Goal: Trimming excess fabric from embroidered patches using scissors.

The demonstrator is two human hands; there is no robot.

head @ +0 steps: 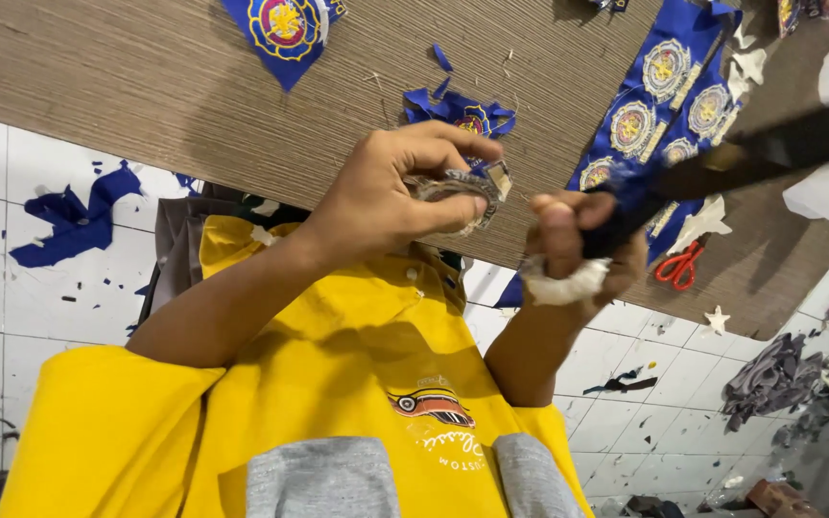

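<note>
Head view, looking down past a yellow shirt (338,384) to a brown desk (146,86). Landmark: the round badge (453,192). Left hand (386,197) has its fingers (453,139) curled round the badge, thumb under, forefinger over the top edge; badge held in the air just above the desk's near edge, at mid-frame. Right hand (578,245), just right of the badge, is clenched on the dark handle of long scissors (750,158); blades run up and to the right, away from the badge, blurred. A white cloth wrap (563,286) sits under that fist. Whether the blades touch the badge cannot be told. Directly above the badge, on the desk: a small heap of blue offcuts (462,113) with a badge print among them. Right of the badge: a blue strip of uncut badges (654,105), partly behind the scissors. Lower right of the badge: red scissors (679,266) lying on the desk near its edge. Far upper left of the badge: a blue piece with one badge (285,29). Left of the badge, below the desk: white tiled floor (11,307) with a blue scrap (74,221) and small bits.
</note>
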